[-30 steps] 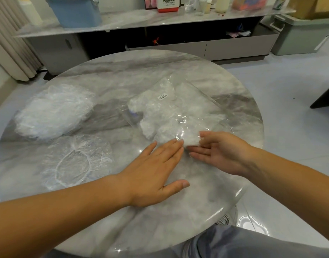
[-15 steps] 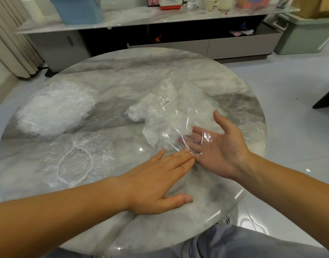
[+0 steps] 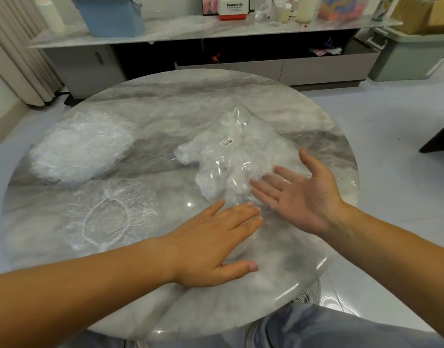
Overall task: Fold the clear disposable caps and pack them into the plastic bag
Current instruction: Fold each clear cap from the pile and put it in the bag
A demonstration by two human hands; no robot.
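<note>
A clear plastic bag (image 3: 243, 156) with a small barcode sticker lies on the round marble table (image 3: 165, 104), holding crumpled clear caps. My left hand (image 3: 215, 242) lies flat, palm down, its fingertips on the near end of the bag. My right hand (image 3: 298, 194) is palm up with straight fingers slid into the bag's mouth, film lying over the fingers. A single flattened clear cap (image 3: 110, 214) with a white elastic ring lies to the left. Behind it sits a heap of several clear caps (image 3: 83, 146).
The table's near and right edges are close to my arms. A low marble TV cabinet (image 3: 215, 33) stands behind, carrying a blue bin (image 3: 110, 16), bottles and a Panasonic box (image 3: 232, 8). A green storage box (image 3: 411, 56) sits on the floor at far right.
My right hand turned from palm down to palm up and slid its fingers into the bag's mouth. My left hand stayed flat on the bag's near end.
</note>
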